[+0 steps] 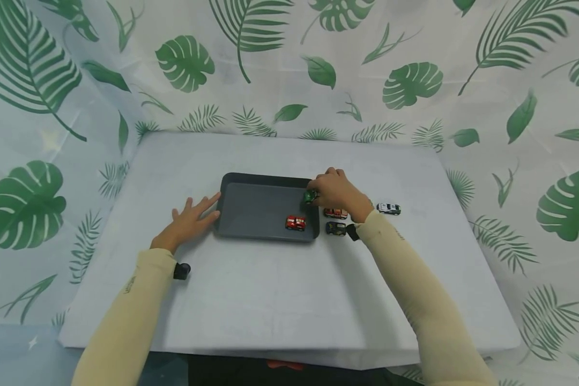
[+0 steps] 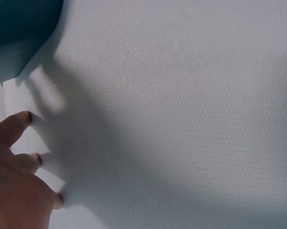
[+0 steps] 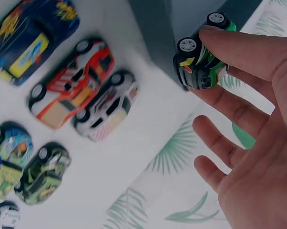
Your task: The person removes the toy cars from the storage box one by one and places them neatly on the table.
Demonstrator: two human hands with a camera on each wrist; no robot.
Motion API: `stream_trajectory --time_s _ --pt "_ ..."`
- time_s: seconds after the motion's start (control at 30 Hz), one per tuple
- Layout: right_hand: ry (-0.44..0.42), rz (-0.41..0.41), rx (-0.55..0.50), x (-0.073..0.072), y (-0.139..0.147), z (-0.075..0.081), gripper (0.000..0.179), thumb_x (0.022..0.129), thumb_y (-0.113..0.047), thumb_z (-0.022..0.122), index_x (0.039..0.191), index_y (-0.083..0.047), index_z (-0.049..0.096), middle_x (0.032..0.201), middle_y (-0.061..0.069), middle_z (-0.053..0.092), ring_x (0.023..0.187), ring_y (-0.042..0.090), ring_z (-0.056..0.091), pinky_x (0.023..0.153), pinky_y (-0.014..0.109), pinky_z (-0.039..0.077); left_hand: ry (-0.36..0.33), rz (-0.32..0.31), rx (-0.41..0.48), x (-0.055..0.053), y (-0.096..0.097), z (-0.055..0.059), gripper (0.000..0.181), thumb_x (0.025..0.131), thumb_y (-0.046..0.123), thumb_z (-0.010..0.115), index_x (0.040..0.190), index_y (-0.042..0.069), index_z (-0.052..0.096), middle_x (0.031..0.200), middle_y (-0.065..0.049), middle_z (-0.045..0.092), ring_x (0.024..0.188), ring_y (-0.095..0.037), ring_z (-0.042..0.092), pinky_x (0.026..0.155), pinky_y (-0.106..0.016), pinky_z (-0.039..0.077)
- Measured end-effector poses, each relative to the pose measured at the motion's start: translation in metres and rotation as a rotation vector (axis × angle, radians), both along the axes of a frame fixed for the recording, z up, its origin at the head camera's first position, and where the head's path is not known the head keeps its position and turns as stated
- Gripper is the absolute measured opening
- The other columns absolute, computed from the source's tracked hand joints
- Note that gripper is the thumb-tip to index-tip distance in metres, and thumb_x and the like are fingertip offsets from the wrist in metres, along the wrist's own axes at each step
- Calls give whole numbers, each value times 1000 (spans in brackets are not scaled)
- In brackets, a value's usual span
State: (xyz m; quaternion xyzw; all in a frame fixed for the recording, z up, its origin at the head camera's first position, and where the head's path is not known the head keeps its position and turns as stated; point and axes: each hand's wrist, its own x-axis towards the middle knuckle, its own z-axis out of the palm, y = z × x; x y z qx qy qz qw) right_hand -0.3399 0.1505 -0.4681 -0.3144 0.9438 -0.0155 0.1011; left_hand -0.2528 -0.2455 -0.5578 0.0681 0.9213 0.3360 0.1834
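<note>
A green toy car (image 3: 205,55) is pinched between the thumb and fingers of my right hand (image 1: 336,192), above the right end of a grey tray (image 1: 260,231). Inside that tray, near its right side, sits a red toy car (image 1: 296,223). My left hand (image 1: 189,222) lies at the tray's left edge with fingers spread, its fingertips at or against the rim. Below the right hand, on the table, are an orange-red toy car (image 3: 73,83) and a dark blue toy car (image 3: 34,40) with yellow markings.
A white cloth covers the table (image 1: 270,300). Right of the tray stand more toy cars: a white one (image 3: 107,105), a camouflage-green one (image 3: 43,172), a blue-yellow one (image 3: 10,157) and a black-and-white one (image 1: 388,208). A leaf-print curtain (image 1: 347,91) hangs behind.
</note>
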Motion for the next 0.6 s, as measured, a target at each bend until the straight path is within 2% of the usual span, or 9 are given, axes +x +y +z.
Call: stream_trajectory --time_s 0.27,0.6 --pt "-7 -33 -27 -1 21 7 34 94 -16 84 125 -7 79 115 15 76 116 44 57 106 69 39 -13 10 6 2 1 4 68 115 51 43 174 30 16 177 -21 9 159 -48 -19 117 -73 -21" --pt "-36 -85 -36 -3 56 13 36 95 -13 81 130 -4 77 112 16 74 115 44 56 103 69 39 -19 19 6 2 1 4 68 115 50 44 174 30 17 177 -20 10 159 -47 -19 117 -73 -21"
